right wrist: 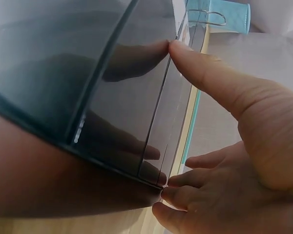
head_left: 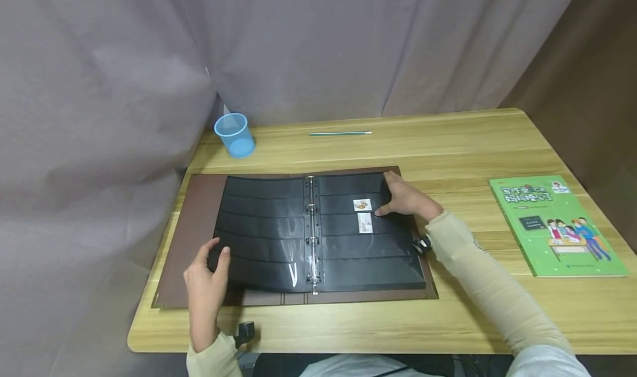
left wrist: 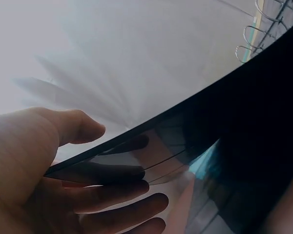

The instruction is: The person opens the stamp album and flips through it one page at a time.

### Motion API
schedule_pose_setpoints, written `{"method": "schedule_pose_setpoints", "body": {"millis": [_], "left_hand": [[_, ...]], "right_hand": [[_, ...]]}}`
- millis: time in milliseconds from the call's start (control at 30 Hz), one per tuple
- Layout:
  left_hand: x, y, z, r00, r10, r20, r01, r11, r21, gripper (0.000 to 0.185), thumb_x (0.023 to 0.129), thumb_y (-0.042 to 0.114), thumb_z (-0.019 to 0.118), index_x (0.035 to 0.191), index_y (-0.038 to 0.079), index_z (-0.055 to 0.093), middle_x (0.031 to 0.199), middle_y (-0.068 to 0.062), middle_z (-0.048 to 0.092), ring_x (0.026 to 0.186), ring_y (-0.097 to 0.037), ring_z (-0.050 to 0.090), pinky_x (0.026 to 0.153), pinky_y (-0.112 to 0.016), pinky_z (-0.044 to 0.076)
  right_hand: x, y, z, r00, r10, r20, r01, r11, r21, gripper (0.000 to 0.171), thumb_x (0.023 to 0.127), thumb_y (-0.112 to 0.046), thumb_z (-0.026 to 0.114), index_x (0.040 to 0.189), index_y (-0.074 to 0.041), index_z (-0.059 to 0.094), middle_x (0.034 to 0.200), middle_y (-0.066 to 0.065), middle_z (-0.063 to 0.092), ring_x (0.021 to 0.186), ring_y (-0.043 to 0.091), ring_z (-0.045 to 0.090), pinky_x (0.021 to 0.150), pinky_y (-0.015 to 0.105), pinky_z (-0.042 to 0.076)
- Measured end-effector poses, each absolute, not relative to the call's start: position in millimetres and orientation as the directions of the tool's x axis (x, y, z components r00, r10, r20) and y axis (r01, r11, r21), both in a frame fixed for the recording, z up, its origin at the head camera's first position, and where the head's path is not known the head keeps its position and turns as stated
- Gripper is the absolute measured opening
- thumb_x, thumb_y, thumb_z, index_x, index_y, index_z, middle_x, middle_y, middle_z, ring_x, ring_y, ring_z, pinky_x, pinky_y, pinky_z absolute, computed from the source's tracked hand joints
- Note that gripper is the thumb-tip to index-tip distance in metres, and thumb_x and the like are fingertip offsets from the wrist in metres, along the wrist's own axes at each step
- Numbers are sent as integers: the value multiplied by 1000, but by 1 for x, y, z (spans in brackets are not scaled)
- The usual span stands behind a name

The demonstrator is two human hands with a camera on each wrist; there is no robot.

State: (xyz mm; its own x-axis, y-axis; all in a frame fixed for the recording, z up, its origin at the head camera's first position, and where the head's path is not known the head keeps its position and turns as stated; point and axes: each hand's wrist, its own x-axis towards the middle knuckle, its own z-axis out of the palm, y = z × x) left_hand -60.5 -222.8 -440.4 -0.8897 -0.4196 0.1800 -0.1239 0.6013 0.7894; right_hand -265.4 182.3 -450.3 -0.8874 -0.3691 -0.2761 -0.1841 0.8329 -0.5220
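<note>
A ring-bound stamp album (head_left: 179,255) lies spread across the table, its brown cover showing around black pocket pages. Two small stamps (head_left: 365,223) sit one above the other in the right page (head_left: 348,272). At the outer edge of the left page (head_left: 264,228), which bows upward, is my left hand (head_left: 205,280). Its thumb stands apart above that edge in the left wrist view, with the fingers (left wrist: 132,209) stretched below. My right hand (head_left: 408,197) rests at the right page's upper outer edge. Its thumb touches the page surface beside the stamps, and the other fingers (right wrist: 185,197) lie along the edge.
A blue cup (head_left: 236,139) stands behind the album at the back left. A pencil (head_left: 340,134) lies near the table's back edge. To the right is a green book (head_left: 557,228) with a cartoon cover. Grey cloth (head_left: 318,51) hangs behind the table.
</note>
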Motion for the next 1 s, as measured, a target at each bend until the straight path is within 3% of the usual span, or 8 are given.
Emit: {"method": "schedule_pose_setpoints", "body": {"millis": [1000], "left_hand": [[-67,-229,-461,-899,-430,80,-218,600,770,42,100,19,62,135,-4,58,138,-31,55,128,-54,47,106,-64,34]], "right_hand": [[-265,183,-449,-870,-369,-328,-207,876,-437,105,85,-28,83,153,16,15,162,34,5,151,46,4,121,54,9]]}}
